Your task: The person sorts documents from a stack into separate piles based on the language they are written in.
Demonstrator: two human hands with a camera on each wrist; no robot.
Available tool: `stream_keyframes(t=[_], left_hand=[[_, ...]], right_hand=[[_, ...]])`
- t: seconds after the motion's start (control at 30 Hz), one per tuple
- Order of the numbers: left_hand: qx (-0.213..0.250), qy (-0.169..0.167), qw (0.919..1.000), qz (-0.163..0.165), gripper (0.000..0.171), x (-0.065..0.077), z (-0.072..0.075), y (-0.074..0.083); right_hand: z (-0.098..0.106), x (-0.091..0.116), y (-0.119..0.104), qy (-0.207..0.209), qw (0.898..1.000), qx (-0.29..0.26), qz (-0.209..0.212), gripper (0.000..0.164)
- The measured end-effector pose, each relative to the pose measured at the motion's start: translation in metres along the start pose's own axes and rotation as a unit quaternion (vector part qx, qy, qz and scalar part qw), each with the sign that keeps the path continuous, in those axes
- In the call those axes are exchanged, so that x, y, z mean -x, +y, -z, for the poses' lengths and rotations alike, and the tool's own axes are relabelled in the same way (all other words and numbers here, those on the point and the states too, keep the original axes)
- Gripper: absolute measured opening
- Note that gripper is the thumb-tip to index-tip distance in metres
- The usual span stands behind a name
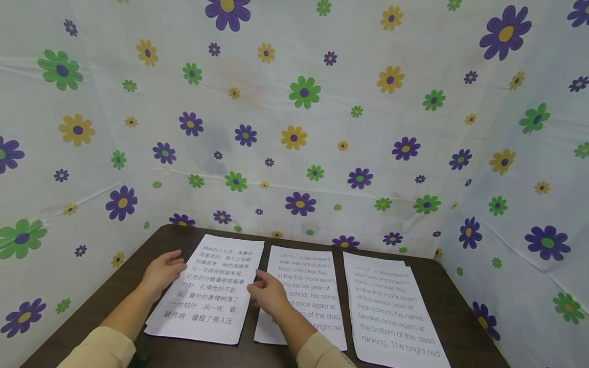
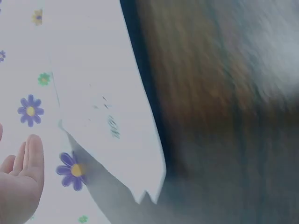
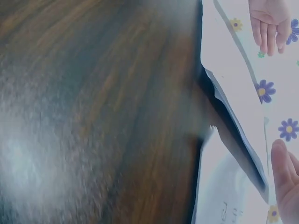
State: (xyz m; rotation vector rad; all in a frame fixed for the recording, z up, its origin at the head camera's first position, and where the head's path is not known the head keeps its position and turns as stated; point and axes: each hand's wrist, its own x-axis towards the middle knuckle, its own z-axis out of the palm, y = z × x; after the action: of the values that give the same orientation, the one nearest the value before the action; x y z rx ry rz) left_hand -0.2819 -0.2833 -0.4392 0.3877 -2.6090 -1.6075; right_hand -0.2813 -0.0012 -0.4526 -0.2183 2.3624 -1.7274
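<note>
A stack of white sheets printed with Chinese text (image 1: 209, 291) lies on the dark wooden table at the left. My left hand (image 1: 163, 272) is at its left edge, fingers extended and slightly bent, with the fingertips overlapping the paper in the head view. At the stack's right edge is my right hand (image 1: 269, 292), thumb and fingers loosely bent and apart from any grip. Its wrist passes over a middle stack with English text (image 1: 299, 276). The left wrist view shows the left palm (image 2: 23, 179) beside the paper; the right wrist view shows the right thumb (image 3: 281, 170).
A third stack with English text (image 1: 391, 306) lies at the right, its sheets slightly uneven at the top corner. The brown table (image 1: 119, 286) runs up to a white cloth backdrop (image 1: 257, 102) with printed flowers on three sides.
</note>
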Motion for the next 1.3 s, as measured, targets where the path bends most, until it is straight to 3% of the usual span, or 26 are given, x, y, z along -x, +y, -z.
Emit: stream_keyframes(t=[0.3,0.97,1.3], left_hand=[[0.009,-0.033,0.9994,-0.010,0.075,0.008,-0.009,0.022],[0.016,-0.069,0.9947,-0.074,0.070,0.013,-0.043,0.051],[0.024,-0.085,0.9923,-0.087,0.067,0.011,-0.061,0.061]], right_hand=[[0.022,-0.001,-0.001,0.004,1.000,-0.001,0.020,0.061],[0.075,-0.001,0.004,0.036,0.999,0.021,0.003,0.062],[0.107,0.002,0.014,0.062,0.998,0.030,0.010,0.062]])
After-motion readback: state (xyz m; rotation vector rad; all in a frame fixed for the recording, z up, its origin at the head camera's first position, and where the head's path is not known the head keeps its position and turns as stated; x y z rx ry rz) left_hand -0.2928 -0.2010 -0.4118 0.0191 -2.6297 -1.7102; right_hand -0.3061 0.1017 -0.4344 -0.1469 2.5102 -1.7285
